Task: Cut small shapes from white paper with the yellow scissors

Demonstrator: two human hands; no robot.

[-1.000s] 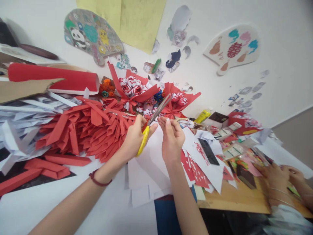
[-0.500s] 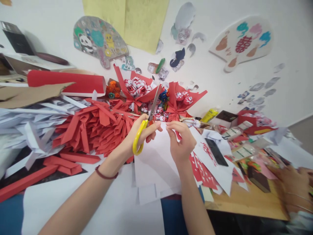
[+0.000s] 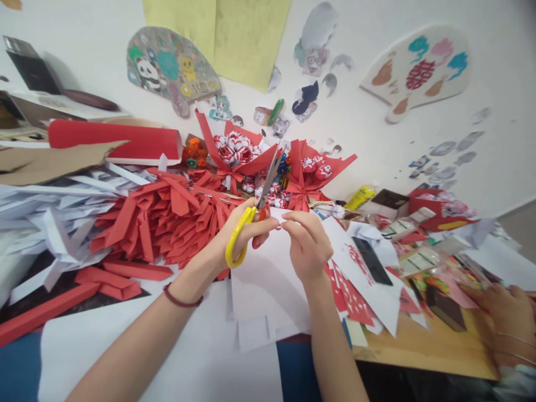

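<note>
A pair of scissors (image 3: 271, 177) with a yellow handle is held in my left hand (image 3: 257, 228), its closed blades pointing up and away from me. My left thumb and fingertips reach right, touching or nearly touching those of my right hand (image 3: 310, 244). The right fingers are pinched together. Whatever lies between the fingertips, if anything, is too small to make out. Both hands are over a stack of white paper (image 3: 270, 285). Left of them is a large pile of folded red paper strips (image 3: 154, 218).
Folded white strips (image 3: 58, 206) lie far left by a red roll (image 3: 113, 139). Red-wrapped paper bouquets (image 3: 234, 151) stand against the wall. A black phone (image 3: 372, 261) rests on papers at right. Another person's hand (image 3: 508, 312) is at the right edge of the wooden table (image 3: 427, 352).
My two hands have drawn slightly closer, and their fingertips now meet or nearly meet. The scissors stay in my left hand, shifted very slightly.
</note>
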